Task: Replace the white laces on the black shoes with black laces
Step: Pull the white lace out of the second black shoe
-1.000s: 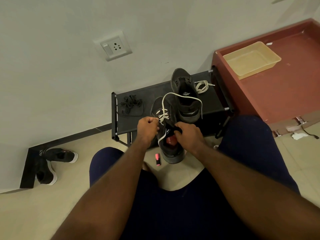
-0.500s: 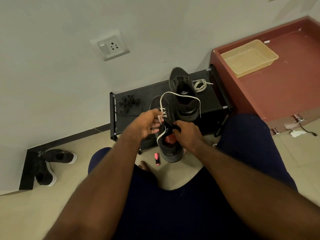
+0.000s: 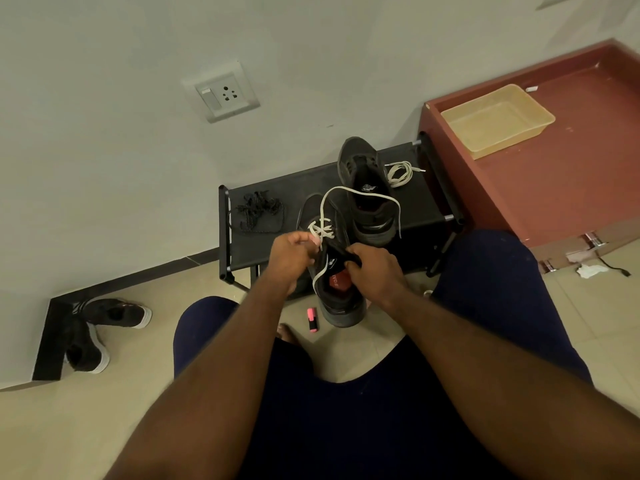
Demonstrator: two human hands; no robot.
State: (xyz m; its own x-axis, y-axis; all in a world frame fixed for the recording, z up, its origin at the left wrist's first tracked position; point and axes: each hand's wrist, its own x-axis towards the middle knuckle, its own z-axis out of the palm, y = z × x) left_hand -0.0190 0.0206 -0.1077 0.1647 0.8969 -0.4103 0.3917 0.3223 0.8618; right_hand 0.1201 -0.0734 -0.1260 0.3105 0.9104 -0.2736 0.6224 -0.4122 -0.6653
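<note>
Far left of the counter (image 3: 304, 181), two spare dark shoes (image 3: 104, 327) sit on the floor. On the counter's left end there's one bundle of black laces (image 3: 259, 211). Just in front of the counter, the left hand (image 3: 292, 252) has its fingers pinched on the one white lace (image 3: 360, 194) criss-crossed through the held black shoe (image 3: 337, 292). One pink marker (image 3: 312, 319) lies on the floor below. The right hand (image 3: 375, 271) has its fingers curled round that shoe's tongue. The second black shoe (image 3: 363, 181) stands on the counter, with one loose white lace coil (image 3: 400, 173) toward the counter's right end.
</note>
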